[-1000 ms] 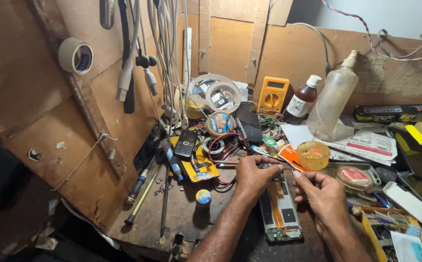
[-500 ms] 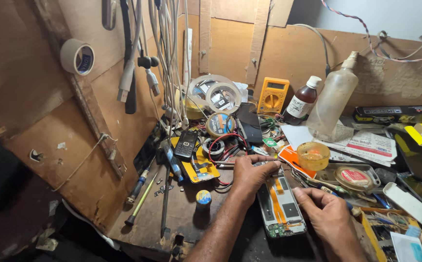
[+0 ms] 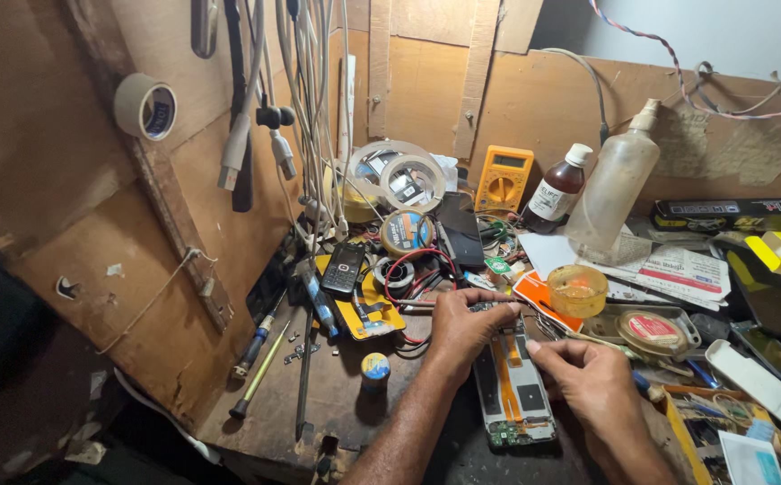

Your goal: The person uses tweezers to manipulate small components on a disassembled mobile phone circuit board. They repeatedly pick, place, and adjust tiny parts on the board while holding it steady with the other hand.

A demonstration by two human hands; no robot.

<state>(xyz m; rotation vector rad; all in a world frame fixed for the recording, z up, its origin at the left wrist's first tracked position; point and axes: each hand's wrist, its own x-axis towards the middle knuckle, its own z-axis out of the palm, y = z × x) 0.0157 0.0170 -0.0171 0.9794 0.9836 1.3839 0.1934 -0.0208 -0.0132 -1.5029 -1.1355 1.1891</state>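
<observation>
Both hands [image 3: 534, 359] on opened phone [image 3: 512, 391]

Your only open room lies on the bare wooden bench [image 3: 337, 395] left of your left hand [image 3: 462, 328], broken by a small round tin [image 3: 374, 366] and 2 screwdrivers [image 3: 260, 364] near the board wall. To the right, the amber dish [image 3: 576, 289], the round lidded tin [image 3: 651, 330] and loose tools crowd your right hand [image 3: 592, 386]. Behind, hanging cables [image 3: 305, 135], tape rolls [image 3: 399, 175] and 2 bottles [image 3: 610, 184] block the back.

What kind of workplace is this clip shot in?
Probably a small phone repair bench: both hands work on an opened phone, a yellow multimeter leans against the wooden wall, and screwdrivers, cables and tape rolls clutter the worktop.
</observation>
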